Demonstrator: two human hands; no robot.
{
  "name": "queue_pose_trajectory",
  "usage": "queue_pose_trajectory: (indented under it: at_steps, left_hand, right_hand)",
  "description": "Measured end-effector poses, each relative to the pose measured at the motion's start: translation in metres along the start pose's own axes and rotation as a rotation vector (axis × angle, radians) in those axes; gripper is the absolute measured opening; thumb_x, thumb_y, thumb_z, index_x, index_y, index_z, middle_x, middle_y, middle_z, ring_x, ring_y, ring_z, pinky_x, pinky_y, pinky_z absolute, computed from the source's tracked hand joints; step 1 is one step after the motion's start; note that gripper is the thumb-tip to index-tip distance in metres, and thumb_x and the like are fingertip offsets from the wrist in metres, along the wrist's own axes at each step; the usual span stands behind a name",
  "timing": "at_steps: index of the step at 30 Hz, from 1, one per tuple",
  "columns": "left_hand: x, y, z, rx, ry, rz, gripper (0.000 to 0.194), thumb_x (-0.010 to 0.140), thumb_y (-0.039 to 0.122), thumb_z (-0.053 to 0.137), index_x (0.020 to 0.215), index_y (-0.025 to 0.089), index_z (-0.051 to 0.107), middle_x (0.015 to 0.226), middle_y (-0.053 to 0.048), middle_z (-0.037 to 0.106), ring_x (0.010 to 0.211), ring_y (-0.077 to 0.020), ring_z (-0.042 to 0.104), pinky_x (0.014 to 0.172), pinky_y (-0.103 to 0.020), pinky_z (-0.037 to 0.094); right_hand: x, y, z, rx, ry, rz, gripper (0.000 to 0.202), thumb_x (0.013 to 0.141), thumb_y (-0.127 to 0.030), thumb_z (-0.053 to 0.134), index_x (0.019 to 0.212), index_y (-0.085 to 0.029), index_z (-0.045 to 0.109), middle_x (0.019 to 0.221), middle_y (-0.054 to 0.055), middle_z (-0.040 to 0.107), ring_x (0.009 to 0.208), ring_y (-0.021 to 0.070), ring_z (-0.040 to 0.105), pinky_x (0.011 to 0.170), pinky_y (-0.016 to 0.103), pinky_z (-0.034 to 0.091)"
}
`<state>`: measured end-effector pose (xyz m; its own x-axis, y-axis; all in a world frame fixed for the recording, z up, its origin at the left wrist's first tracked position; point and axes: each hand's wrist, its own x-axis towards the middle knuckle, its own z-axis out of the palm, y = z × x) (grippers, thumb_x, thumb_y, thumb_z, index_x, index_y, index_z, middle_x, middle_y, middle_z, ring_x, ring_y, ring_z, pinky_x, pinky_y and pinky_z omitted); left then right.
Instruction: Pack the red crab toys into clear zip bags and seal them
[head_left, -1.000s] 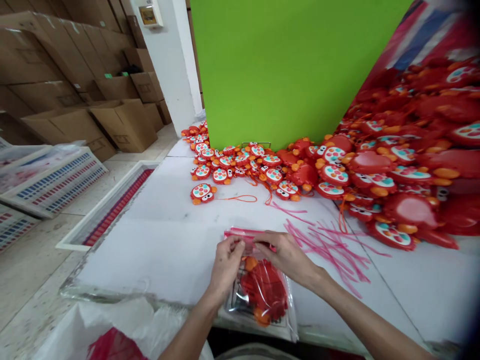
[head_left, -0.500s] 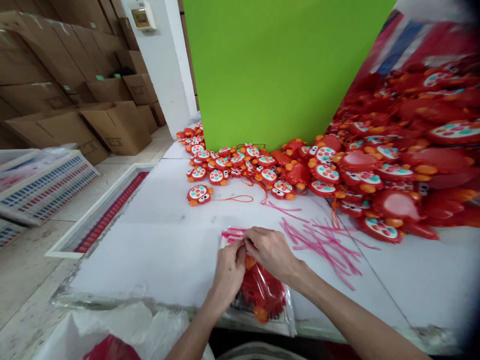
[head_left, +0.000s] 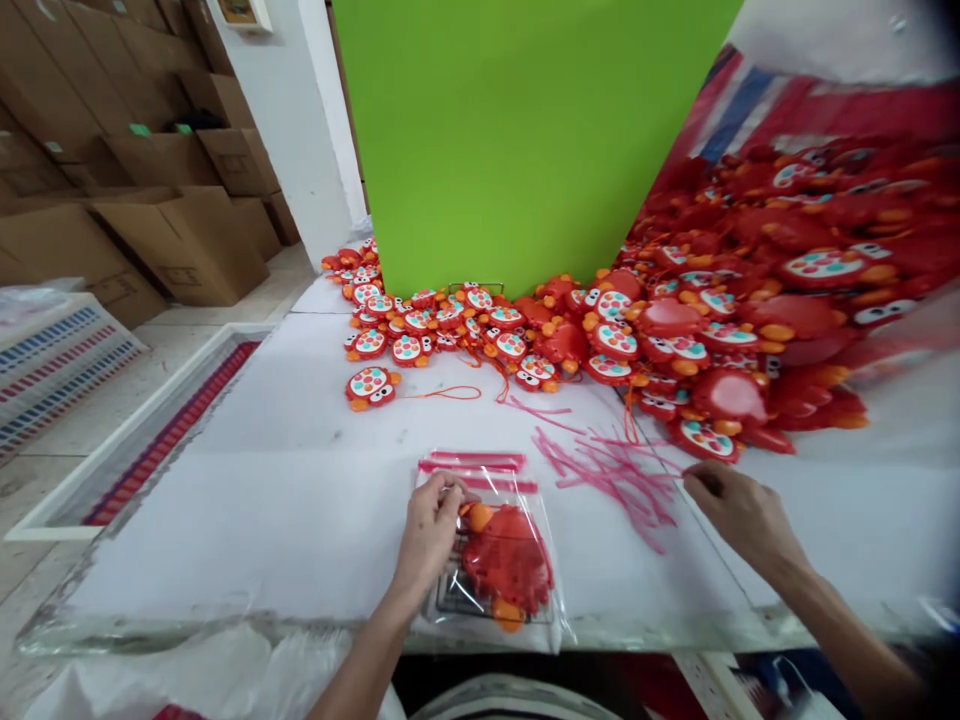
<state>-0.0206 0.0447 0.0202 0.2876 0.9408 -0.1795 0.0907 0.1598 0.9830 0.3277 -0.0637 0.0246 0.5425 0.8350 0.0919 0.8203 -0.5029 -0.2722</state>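
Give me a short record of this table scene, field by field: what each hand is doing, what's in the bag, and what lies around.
left hand: left hand rests on the clear zip bag, fingers near its pink seal
right hand: right hand is off the bag, fingertips at the edge of the loose pink strips
bag contents: one red toy with orange feet, lying flat
surface: white table
beyond: heap of red crab toys before a green board; one single toy apart
floor side: cardboard boxes
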Motion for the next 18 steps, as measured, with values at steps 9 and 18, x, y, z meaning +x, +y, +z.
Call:
queue_pose_trajectory:
  at_steps: [9,18]
  left_hand:
    - [-0.003,0.002,-0.001,-0.164,-0.059,-0.091,0.011,0.073,0.028,0.054,0.074,0.017,0.054,0.072,-0.002,0.066,0.062,-0.0133,0.059,0.055,-0.022,0.046]
    - [-0.004,-0.001,-0.003,-0.203,-0.046,-0.133,0.017,0.071,0.032,0.059,0.073,0.017,0.051,0.076,-0.004,0.068,0.053,-0.0116,0.058,0.048,-0.022,0.047]
  right_hand:
    - [-0.039,-0.049,-0.025,0.145,-0.119,-0.319,0.029,0.078,-0.029,0.045,0.102,-0.025,0.061,0.096,0.007,0.067,0.059,0.0165,0.06,0.058,0.03,0.047]
    - [-0.029,-0.104,0.001,0.23,-0.353,-0.383,0.026,0.078,-0.027,0.046,0.094,-0.02,0.065,0.074,0.003,0.068,0.056,0.0153,0.058,0.057,0.027,0.044]
